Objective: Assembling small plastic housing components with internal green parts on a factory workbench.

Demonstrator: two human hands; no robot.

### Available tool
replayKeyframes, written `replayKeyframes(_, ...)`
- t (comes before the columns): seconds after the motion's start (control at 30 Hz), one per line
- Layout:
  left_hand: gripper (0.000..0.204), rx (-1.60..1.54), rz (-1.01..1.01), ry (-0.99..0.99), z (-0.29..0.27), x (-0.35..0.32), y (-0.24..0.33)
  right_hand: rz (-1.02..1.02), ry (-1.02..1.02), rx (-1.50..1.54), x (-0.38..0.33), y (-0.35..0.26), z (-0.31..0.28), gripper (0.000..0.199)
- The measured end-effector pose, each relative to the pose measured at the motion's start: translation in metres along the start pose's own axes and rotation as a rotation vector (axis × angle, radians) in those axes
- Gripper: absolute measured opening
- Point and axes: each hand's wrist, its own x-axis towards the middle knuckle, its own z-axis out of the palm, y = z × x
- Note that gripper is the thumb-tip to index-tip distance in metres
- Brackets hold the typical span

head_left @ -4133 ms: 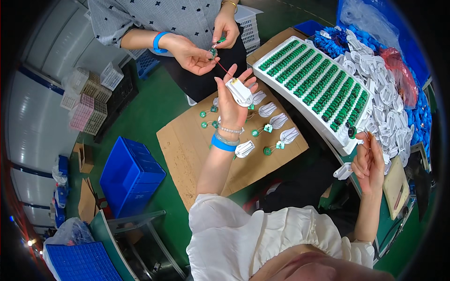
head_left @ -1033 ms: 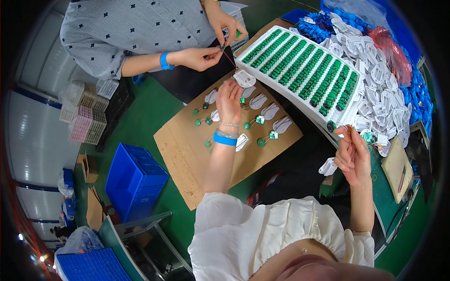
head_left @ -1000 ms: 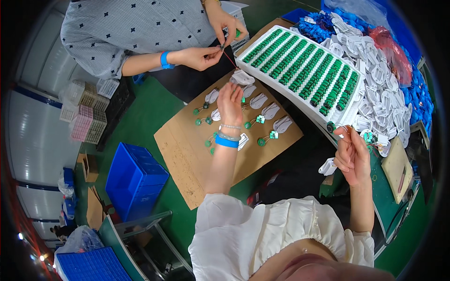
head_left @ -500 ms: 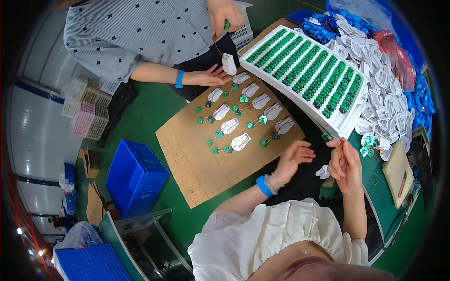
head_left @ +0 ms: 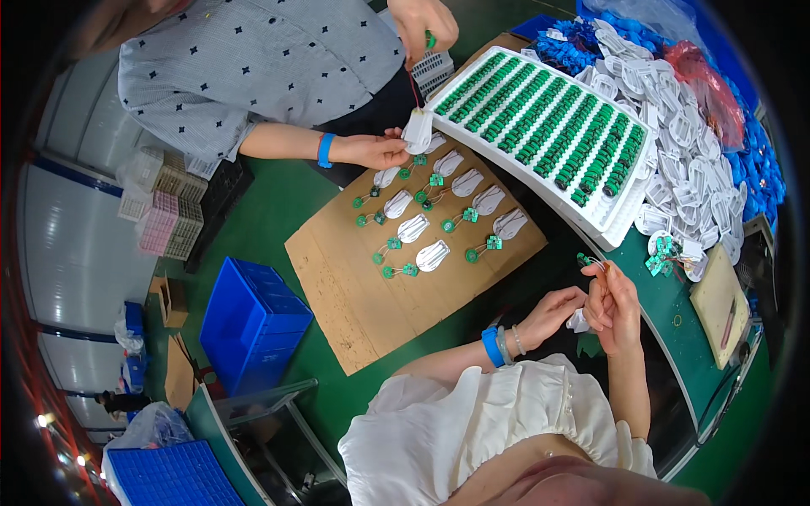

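My right hand point(head_left: 616, 308) is closed in a pinch on thin wires, from which a small green circuit board point(head_left: 584, 259) sticks out above the fingertips. My left hand point(head_left: 550, 320), with a blue band and bracelets at its wrist, has its fingers drawn together at a white plastic casing point(head_left: 578, 321) just left of my right hand. The fingers partly hide that casing. Across from me a person's hand point(head_left: 384, 150) holds another white casing point(head_left: 418, 131) by its edge. The person's other hand point(head_left: 423, 25) grips a small green part, a wire running down from it.
A cardboard sheet point(head_left: 354, 312) carries rows of white casings wired to green boards. A white foam tray point(head_left: 616, 228) full of green parts stands right of it. Beyond lie a pile of white casings point(head_left: 675, 126), blue bundles point(head_left: 759, 181) and a notepad with pen point(head_left: 717, 308). A blue bin point(head_left: 253, 329) sits left.
My left hand has moved right and toward me, up to the white casing below my right hand. The other person's lower hand has closed on the hanging casing.
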Motion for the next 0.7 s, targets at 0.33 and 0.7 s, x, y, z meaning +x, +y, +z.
replayKeyframes(0.33,0.019,-0.045,-0.043,0.007,0.0056,-0.0029,-0.002,-0.009,0.011,0.005,-0.001,0.0004,-0.001,0.037)
replayKeyframes(0.7,0.019,-0.033,-0.021,0.005,0.002,-0.0026,-0.0059,0.014,0.022,-0.008,0.0014,0.0016,-0.0003,0.037)
